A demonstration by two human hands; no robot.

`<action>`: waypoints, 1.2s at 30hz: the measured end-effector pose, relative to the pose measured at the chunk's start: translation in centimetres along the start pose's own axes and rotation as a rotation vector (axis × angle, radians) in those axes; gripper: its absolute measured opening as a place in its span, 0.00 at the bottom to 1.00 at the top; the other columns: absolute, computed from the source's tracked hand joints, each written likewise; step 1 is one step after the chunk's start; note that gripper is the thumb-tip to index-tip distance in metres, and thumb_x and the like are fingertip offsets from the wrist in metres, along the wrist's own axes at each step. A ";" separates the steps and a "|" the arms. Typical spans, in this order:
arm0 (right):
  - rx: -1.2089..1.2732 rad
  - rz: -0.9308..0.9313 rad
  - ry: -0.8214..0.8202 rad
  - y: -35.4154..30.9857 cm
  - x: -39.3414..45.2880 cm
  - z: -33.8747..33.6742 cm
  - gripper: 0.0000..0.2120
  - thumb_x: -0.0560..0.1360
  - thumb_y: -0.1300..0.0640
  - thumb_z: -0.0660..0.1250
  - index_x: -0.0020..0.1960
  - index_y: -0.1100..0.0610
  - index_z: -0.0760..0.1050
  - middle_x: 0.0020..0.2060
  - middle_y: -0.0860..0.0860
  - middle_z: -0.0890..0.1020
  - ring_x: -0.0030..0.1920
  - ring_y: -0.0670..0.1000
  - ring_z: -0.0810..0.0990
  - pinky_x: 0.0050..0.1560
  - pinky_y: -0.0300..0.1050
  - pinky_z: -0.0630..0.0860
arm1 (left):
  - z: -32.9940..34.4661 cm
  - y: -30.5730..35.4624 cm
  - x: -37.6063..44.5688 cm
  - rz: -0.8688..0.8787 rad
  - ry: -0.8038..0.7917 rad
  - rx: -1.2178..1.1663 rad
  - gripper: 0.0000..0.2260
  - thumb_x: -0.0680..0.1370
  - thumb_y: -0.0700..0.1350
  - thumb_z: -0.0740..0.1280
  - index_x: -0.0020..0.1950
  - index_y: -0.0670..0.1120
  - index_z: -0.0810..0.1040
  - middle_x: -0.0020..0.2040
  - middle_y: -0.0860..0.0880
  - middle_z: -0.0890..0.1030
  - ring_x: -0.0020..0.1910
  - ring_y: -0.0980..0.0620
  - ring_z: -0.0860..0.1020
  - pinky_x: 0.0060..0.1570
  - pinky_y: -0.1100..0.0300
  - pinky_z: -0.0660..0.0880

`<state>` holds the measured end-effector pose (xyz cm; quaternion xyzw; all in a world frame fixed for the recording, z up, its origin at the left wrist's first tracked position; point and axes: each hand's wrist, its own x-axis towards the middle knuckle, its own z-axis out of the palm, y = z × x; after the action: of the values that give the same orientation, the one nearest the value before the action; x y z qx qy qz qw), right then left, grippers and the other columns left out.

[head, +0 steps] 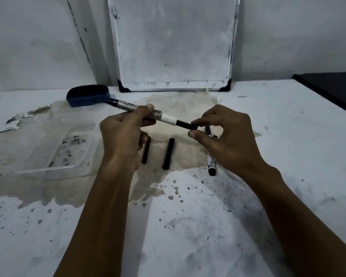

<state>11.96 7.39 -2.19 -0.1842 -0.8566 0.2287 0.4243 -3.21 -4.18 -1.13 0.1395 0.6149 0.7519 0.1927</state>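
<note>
My left hand (124,134) grips a silver-and-white marker barrel (164,117) above the table, its blue cap end pointing back left. A black stick (185,124) juts out of the barrel's near end, and my right hand (226,136) pinches that stick between thumb and forefinger. Two more black sticks lie on the table below the hands: one (146,149) partly behind my left hand, the other (168,153) to its right. A second marker (211,162) lies under my right hand, mostly hidden by it.
A dark blue eraser (88,95) lies at the back left. A smudged whiteboard (174,43) leans on the wall behind. A clear plastic tray (68,154) sits left of my left arm. The worn white table (188,226) ends at a dark edge (332,90) on the right.
</note>
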 end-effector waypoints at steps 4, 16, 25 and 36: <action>0.053 0.002 0.048 -0.4 -0.1 0.3 0.07 0.68 0.58 0.77 0.46 0.58 0.85 0.37 0.52 0.83 0.39 0.49 0.81 0.40 0.50 0.77 | -1.3 2.1 0.8 0.021 0.066 0.009 0.06 0.72 0.46 0.76 0.37 0.46 0.85 0.40 0.43 0.88 0.18 0.56 0.69 0.18 0.69 0.61; 0.082 -0.046 -0.007 -8.0 3.2 7.1 0.06 0.69 0.55 0.74 0.44 0.55 0.85 0.37 0.50 0.83 0.39 0.48 0.80 0.40 0.45 0.77 | -14.0 6.7 1.6 0.068 0.250 -0.069 0.06 0.75 0.44 0.73 0.39 0.45 0.83 0.38 0.46 0.88 0.19 0.55 0.70 0.18 0.68 0.61; -0.384 -0.028 -0.258 -14.9 4.7 17.2 0.11 0.69 0.52 0.66 0.31 0.55 0.72 0.31 0.49 0.74 0.44 0.56 0.76 0.45 0.49 0.63 | -20.2 6.5 0.3 0.085 0.356 -0.081 0.14 0.76 0.46 0.73 0.30 0.47 0.86 0.38 0.45 0.88 0.19 0.55 0.69 0.19 0.69 0.61; -0.567 0.015 -0.488 -17.3 5.1 20.4 0.19 0.65 0.51 0.68 0.31 0.51 0.56 0.39 0.52 0.71 0.54 0.58 0.71 0.56 0.56 0.62 | -21.1 6.1 0.0 0.076 0.350 -0.097 0.12 0.75 0.46 0.73 0.32 0.46 0.86 0.37 0.44 0.88 0.18 0.56 0.68 0.18 0.68 0.62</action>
<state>-9.60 -9.19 -0.36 -0.2409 -0.9604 0.0228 0.1379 -13.35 -23.56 0.46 0.0203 0.5963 0.8002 0.0609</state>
